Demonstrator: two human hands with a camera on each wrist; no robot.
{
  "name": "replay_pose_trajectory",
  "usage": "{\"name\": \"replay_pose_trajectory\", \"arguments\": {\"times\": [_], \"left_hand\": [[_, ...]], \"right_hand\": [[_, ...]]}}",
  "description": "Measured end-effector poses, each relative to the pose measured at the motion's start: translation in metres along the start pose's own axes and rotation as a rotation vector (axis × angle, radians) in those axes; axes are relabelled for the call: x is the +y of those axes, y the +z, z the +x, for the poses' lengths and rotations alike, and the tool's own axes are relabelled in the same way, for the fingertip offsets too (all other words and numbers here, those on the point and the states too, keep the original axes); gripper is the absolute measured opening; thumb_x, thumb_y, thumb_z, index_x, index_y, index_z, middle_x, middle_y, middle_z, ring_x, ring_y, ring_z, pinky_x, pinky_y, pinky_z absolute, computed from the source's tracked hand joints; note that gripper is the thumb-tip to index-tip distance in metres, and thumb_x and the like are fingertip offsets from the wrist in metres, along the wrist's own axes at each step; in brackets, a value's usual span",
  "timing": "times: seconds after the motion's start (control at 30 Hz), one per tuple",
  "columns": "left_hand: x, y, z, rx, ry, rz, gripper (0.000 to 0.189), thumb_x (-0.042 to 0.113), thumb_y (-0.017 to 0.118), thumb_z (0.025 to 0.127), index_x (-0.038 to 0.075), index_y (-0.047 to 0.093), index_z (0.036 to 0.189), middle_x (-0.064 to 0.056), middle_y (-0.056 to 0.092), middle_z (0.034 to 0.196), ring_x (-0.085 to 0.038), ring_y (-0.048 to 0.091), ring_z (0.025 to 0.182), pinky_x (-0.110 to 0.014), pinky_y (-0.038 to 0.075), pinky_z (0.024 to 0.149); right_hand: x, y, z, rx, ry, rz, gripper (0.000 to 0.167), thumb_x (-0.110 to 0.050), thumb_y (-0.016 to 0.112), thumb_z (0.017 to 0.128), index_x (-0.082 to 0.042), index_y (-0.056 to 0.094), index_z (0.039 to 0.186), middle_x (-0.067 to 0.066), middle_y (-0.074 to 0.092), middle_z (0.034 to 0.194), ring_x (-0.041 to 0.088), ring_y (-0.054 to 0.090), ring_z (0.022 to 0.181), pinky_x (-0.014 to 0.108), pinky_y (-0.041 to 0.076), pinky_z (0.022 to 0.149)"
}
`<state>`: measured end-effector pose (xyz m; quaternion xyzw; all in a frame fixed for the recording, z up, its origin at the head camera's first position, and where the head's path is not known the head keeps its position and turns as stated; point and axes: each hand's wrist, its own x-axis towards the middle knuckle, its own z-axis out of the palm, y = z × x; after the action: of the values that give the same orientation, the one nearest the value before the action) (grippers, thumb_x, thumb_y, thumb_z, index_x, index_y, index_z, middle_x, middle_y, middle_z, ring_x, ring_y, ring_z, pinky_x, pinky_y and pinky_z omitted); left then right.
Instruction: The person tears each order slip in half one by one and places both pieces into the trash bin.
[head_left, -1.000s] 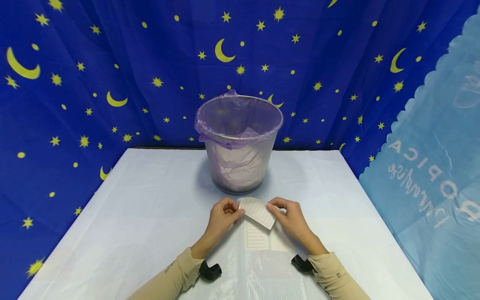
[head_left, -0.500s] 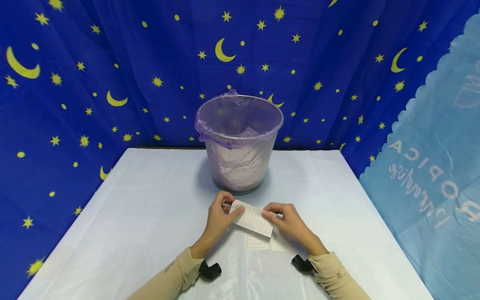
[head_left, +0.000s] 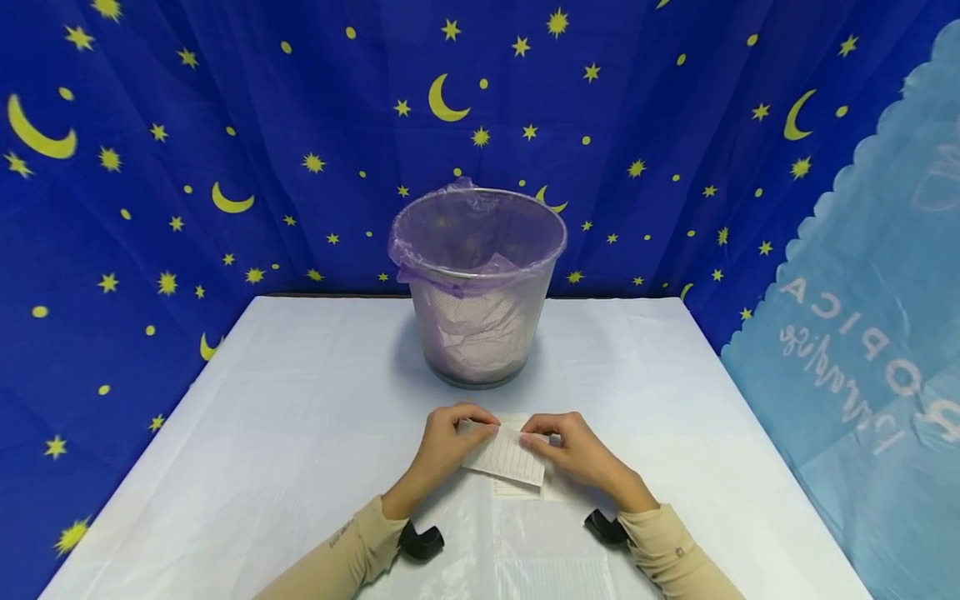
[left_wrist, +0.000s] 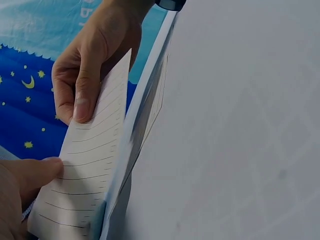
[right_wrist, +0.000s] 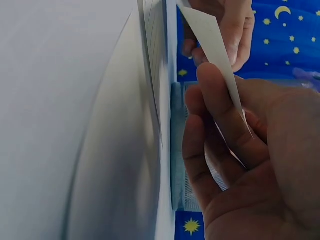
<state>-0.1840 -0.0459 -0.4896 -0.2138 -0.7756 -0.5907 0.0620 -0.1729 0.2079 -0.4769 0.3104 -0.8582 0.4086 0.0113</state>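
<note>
A small lined paper sheet [head_left: 506,460] is held tilted between both hands, over the table's middle. My left hand [head_left: 448,442] pinches its left upper part between thumb and fingers. At its right upper part, my right hand [head_left: 581,454] pinches the edge. Ruled lines show on the sheet [left_wrist: 87,165] in the left wrist view, with the left thumb [left_wrist: 42,172] near its lower end. From the right wrist view, the plain back of the sheet [right_wrist: 212,40] faces the camera. Other pale lined paper [head_left: 517,492] lies on the table beneath, partly covered by the held sheet.
A wire-mesh waste bin [head_left: 480,333] lined with a purple bag [head_left: 450,279] stands behind the hands. Thin translucent sheeting [head_left: 551,533] lies on the white table [head_left: 300,400] in front. Star-patterned blue curtain [head_left: 315,108] hangs behind, with a light-blue cloth [head_left: 862,333] at right.
The sheet has come down and toward me, uncovering the far edge of the paper beneath. My left fingers have shifted right along its upper edge; the right hand has lowered slightly.
</note>
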Motion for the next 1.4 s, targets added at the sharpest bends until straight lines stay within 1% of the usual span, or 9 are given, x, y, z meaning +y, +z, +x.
{"name": "replay_pose_trajectory", "arguments": {"times": [0.13,0.27,0.37,0.4,0.53,0.67,0.83,1.07,1.4], "left_hand": [[0.002,-0.001,-0.001,-0.021,0.007,0.033,0.003,0.011,0.084,0.090,0.014,0.083,0.091,0.002,0.080,0.088,-0.017,0.073,0.088,-0.031,0.056,0.086],[0.003,-0.001,-0.002,-0.067,-0.027,0.030,0.004,0.014,0.084,0.090,0.010,0.082,0.092,0.001,0.080,0.089,-0.012,0.073,0.088,-0.032,0.057,0.085],[0.003,0.001,-0.002,-0.098,-0.037,0.019,0.006,0.016,0.084,0.091,0.011,0.082,0.092,0.002,0.080,0.089,-0.010,0.072,0.089,-0.032,0.056,0.086],[0.003,0.002,-0.002,-0.105,-0.028,0.017,0.006,0.017,0.084,0.091,0.011,0.082,0.092,0.002,0.080,0.089,-0.010,0.073,0.089,-0.032,0.057,0.087],[0.005,0.004,-0.003,-0.124,-0.011,0.007,0.008,0.018,0.083,0.093,0.010,0.081,0.092,0.001,0.080,0.090,-0.009,0.073,0.089,-0.030,0.057,0.089],[0.008,0.004,-0.002,-0.125,-0.024,-0.014,0.009,0.019,0.083,0.093,0.010,0.081,0.093,0.002,0.080,0.091,-0.011,0.073,0.091,-0.031,0.056,0.092],[0.010,0.004,0.001,-0.119,-0.029,-0.022,0.006,0.019,0.082,0.093,0.013,0.081,0.094,0.001,0.080,0.092,-0.012,0.073,0.091,-0.031,0.056,0.092],[0.017,-0.001,0.011,-0.130,0.001,0.036,0.011,0.022,0.082,0.094,0.011,0.080,0.095,0.003,0.079,0.092,-0.014,0.074,0.091,-0.035,0.060,0.088],[0.030,-0.010,0.027,-0.161,0.050,0.065,0.008,0.018,0.081,0.095,0.011,0.079,0.094,0.001,0.079,0.093,-0.015,0.074,0.091,-0.038,0.060,0.090]], "right_hand": [[0.000,0.001,-0.001,-0.005,-0.004,-0.004,0.009,-0.027,0.070,0.103,-0.025,0.078,0.101,-0.016,0.078,0.103,0.010,0.073,0.107,0.039,0.059,0.095],[-0.002,0.003,-0.001,0.020,-0.020,0.029,0.004,-0.026,0.074,0.100,-0.024,0.078,0.103,-0.014,0.077,0.100,0.007,0.073,0.098,0.038,0.060,0.087],[-0.005,0.006,-0.001,0.075,-0.029,0.040,0.008,-0.023,0.079,0.097,-0.023,0.078,0.105,-0.013,0.076,0.099,0.005,0.071,0.092,0.040,0.060,0.085],[-0.006,0.007,-0.001,0.102,-0.035,0.032,0.009,-0.022,0.080,0.096,-0.022,0.078,0.105,-0.013,0.076,0.100,0.005,0.071,0.093,0.042,0.061,0.087],[-0.011,0.013,0.000,0.186,-0.039,-0.012,0.010,-0.017,0.082,0.093,-0.021,0.079,0.101,-0.013,0.077,0.096,0.004,0.071,0.090,0.038,0.060,0.089],[-0.016,0.016,0.002,0.234,-0.071,-0.031,0.010,-0.013,0.083,0.092,-0.019,0.079,0.099,-0.009,0.077,0.094,0.009,0.073,0.090,0.040,0.060,0.088],[-0.023,0.014,0.007,0.236,-0.033,-0.034,0.008,-0.013,0.083,0.092,-0.018,0.080,0.097,-0.010,0.077,0.093,0.011,0.073,0.094,0.046,0.059,0.090],[-0.029,0.009,0.016,0.236,-0.031,-0.040,0.006,-0.019,0.081,0.094,-0.013,0.080,0.096,-0.007,0.077,0.092,0.013,0.073,0.092,0.050,0.058,0.090],[-0.036,-0.005,0.027,0.220,0.000,-0.043,0.003,-0.018,0.080,0.095,-0.015,0.080,0.097,-0.005,0.077,0.094,0.015,0.073,0.093,0.053,0.059,0.088]]}}
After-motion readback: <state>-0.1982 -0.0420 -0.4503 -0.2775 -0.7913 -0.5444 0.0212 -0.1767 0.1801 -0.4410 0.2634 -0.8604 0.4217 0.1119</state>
